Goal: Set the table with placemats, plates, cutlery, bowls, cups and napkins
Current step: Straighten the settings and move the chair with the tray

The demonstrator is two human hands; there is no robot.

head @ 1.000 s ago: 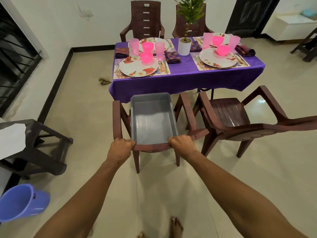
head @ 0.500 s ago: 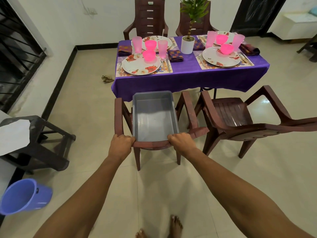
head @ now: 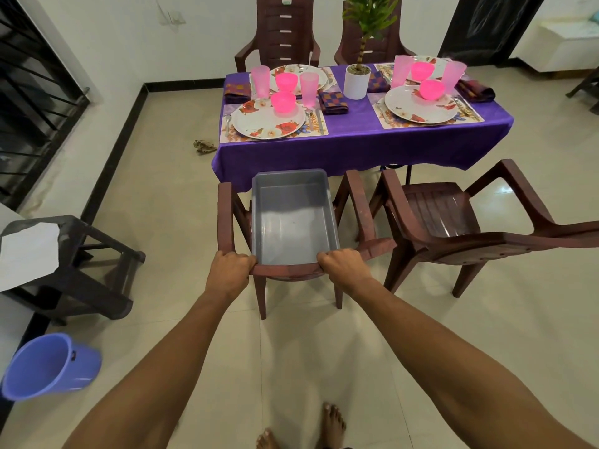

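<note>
My left hand (head: pixel 230 266) and my right hand (head: pixel 344 266) both grip the top of the backrest of a brown plastic chair (head: pixel 368 222). A grey empty tub (head: pixel 293 218) sits on its seat. Beyond it stands the table with a purple cloth (head: pixel 353 144). On it lie floral placemats (head: pixel 321 129), white flowered plates (head: pixel 256 123), pink bowls (head: pixel 283 102), pink cups (head: pixel 260 81), cutlery (head: pixel 319 119) and folded checked napkins (head: pixel 334 102).
A white potted plant (head: pixel 356 81) stands mid-table. A second brown chair (head: pixel 453 222) is on the right, two more behind the table. A dark stool with paper (head: pixel 64 251) and a blue bucket (head: pixel 48 367) are on the left. My bare feet (head: pixel 332 426) show below.
The chair with the tub has slid a little toward the table, with both hands keeping their grip on its backrest. The view has moved forward slightly.
</note>
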